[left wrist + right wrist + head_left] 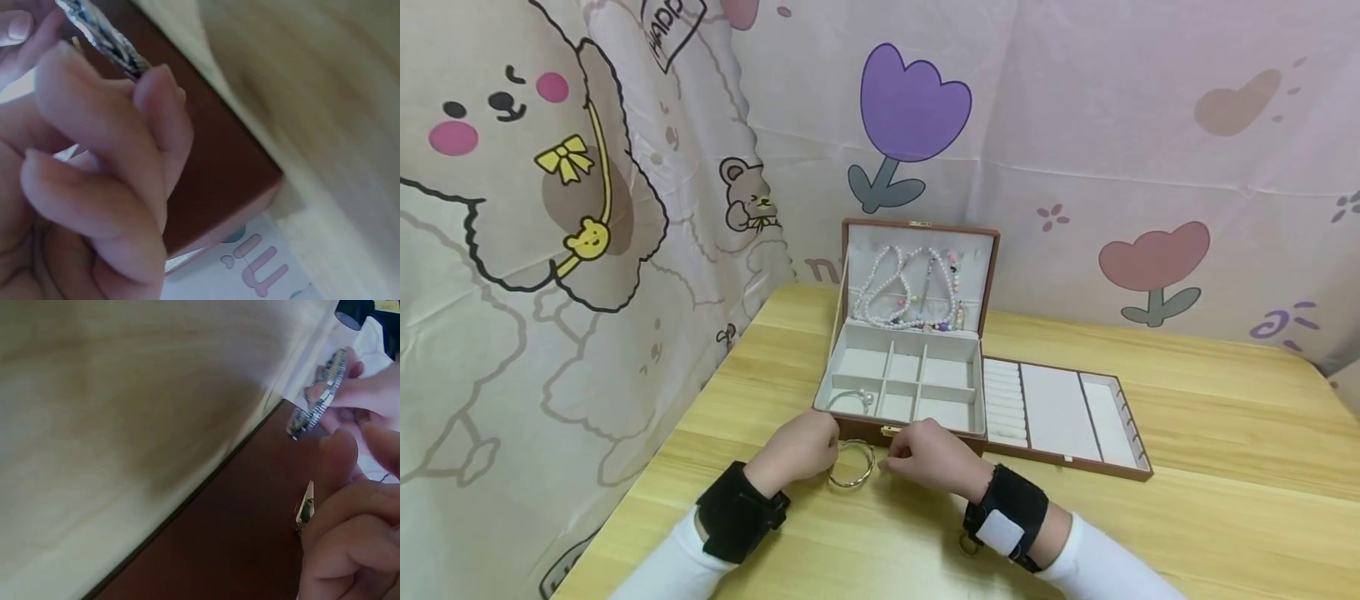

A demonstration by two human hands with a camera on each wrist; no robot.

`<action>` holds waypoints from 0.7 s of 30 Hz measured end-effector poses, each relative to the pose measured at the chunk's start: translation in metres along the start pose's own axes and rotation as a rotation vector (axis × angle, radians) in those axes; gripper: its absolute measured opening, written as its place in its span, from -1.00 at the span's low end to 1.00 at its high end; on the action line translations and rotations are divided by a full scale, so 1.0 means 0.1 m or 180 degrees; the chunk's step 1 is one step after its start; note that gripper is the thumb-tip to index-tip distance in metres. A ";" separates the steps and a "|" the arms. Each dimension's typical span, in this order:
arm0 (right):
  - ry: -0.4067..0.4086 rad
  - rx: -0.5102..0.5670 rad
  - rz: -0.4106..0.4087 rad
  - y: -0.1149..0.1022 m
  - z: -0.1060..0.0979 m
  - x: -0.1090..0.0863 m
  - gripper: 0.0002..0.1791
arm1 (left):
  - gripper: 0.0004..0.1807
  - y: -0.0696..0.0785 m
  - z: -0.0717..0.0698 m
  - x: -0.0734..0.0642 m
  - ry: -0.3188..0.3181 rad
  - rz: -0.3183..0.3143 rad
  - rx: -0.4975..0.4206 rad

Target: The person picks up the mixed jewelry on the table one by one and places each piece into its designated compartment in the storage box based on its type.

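Note:
A thin, gold-toned twisted bangle (851,483) is pinched at its left side by my left hand (801,447), just in front of the jewelry box (857,428). It looks silvery and braided in the left wrist view, where the fingertips (164,87) hold its end. My right hand (934,454) is beside the bangle's right side, near the box's gold clasp (891,431). Its fingers (340,453) are loosely curled and hold nothing in the right wrist view, with a gap between them and the bangle (322,400).
The box's lid stands raised with pearl and beaded necklaces (887,292) inside. A bracelet with pearls (867,398) lies in the front left compartment. A tray (1052,408) with ring rolls rests right of the box. A small gold ring shape (968,544) shows under the right wrist.

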State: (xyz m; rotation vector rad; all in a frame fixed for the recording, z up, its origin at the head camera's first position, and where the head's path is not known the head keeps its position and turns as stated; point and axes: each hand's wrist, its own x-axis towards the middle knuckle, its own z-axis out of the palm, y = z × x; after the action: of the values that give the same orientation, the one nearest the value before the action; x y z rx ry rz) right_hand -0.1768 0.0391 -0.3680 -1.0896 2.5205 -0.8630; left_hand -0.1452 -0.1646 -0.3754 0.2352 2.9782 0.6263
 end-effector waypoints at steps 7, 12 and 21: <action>-0.0100 0.0092 0.0031 0.00 0.02 0.00 -0.59 | -0.65 0.08 -0.08 -0.01 -0.0103 -0.0012 -0.0262; 0.0004 0.0118 0.0033 -0.01 -0.03 -0.03 -0.62 | -0.70 0.18 -0.15 0.01 -0.0073 0.0061 -0.0295; 0.0151 0.0088 0.0082 -0.01 -0.08 -0.06 -0.64 | -0.73 0.32 -0.19 0.03 0.0057 0.0153 -0.0199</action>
State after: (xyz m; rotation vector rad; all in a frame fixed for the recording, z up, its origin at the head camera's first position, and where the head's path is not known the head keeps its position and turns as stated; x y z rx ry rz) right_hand -0.1758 0.0468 -0.3608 -1.0376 2.5472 -0.9246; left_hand -0.1466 -0.1427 -0.3449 0.2990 2.9724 0.7293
